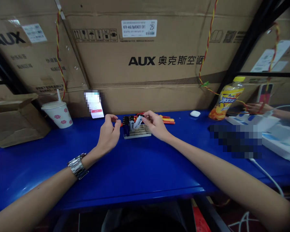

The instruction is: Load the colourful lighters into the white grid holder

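Note:
A small grey grid tray (142, 132) sits on the blue table (135, 167), with dark lighters standing in its left cells. My right hand (156, 124) pinches a white lighter (137, 122), tilted, just above the tray. Left of the tray hovers my left hand (108, 132), a metal watch on its wrist; its fingers are curled together and I cannot make out whether anything is in them. Red and yellow lighters (168, 120) lie in a heap behind the tray.
A paper cup with a straw (58, 113) and an open carton (13, 117) stand at the left. A phone (94, 104) leans on the big cardboard boxes behind. A white earbud case (195, 113), a yellow bottle (226, 101) and another person's hand (256, 108) are at the right.

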A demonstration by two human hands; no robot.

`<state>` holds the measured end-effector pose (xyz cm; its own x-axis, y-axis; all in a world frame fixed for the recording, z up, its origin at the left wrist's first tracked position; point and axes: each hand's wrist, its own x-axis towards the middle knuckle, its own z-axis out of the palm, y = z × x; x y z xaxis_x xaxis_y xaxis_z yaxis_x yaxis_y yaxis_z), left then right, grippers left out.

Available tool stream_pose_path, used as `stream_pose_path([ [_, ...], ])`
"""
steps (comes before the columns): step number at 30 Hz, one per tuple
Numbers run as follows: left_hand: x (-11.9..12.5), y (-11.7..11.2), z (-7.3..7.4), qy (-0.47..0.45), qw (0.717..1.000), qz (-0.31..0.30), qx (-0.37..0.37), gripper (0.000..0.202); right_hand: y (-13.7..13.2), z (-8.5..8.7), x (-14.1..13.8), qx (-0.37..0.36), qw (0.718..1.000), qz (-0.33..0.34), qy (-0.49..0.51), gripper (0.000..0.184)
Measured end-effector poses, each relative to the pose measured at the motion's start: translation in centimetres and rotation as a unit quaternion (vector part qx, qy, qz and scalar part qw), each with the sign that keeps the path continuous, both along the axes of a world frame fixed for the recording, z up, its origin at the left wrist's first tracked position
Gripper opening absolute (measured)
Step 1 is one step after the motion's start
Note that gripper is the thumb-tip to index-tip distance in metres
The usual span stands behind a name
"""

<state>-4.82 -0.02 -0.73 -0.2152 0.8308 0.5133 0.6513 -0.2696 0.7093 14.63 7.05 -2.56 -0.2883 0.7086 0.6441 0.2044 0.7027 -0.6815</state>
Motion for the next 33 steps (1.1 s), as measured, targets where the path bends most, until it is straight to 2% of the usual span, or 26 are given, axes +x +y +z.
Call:
stream_pose_path([
  [3, 0.2, 0.0, -0.1, -0.003, 0.998, -0.025, -0.061, 0.012, -0.3, 0.0, -0.6, 0.020, 0.999, 0.010, -0.042, 0.014],
  [6, 0.3, 0.0, -0.2, -0.004, 0.996, -0.040, -0.086, 0.011, -0.5, -0.2, -1.1, 0.044, 0.997, 0.020, -0.059, 0.013],
  [12, 0.2, 0.1, -0.4, -0.002, 0.995, -0.049, -0.083, 0.009, -0.6, -0.5, -1.7, 0.045, 0.996, 0.023, -0.075, 0.016],
  [18, 0.2, 0.0, -0.2, 0.023, 0.996, -0.049, -0.066, 0.013, -1.1, 0.2, -1.5, 0.062, 0.984, 0.020, -0.167, 0.014],
  [22, -0.3, 0.3, -0.3, 0.057, 0.997, -0.044, -0.030, 0.026, -0.7, 0.7, -0.6, 0.091, 0.973, -0.017, -0.212, 0.031],
  [25, -0.8, 0.7, -0.6, 0.035, 0.992, -0.104, -0.054, 0.052, 0.2, 0.7, 0.3, 0.105, 0.968, -0.070, -0.217, 0.036],
  [28, -1.0, 1.2, -0.7, 0.001, 0.977, -0.177, -0.117, 0.077, 1.3, 0.4, 1.1, 0.128, 0.954, -0.069, -0.261, 0.033],
  [30, -1.2, 1.4, -0.6, -0.018, 0.969, -0.203, -0.143, 0.082, 1.9, 0.1, 1.5, 0.131, 0.948, -0.061, -0.284, 0.033],
  [33, -1.8, 1.6, 0.2, -0.025, 0.954, -0.233, -0.186, 0.076, 2.7, -0.2, 1.8, 0.123, 0.951, -0.059, -0.279, 0.032],
])
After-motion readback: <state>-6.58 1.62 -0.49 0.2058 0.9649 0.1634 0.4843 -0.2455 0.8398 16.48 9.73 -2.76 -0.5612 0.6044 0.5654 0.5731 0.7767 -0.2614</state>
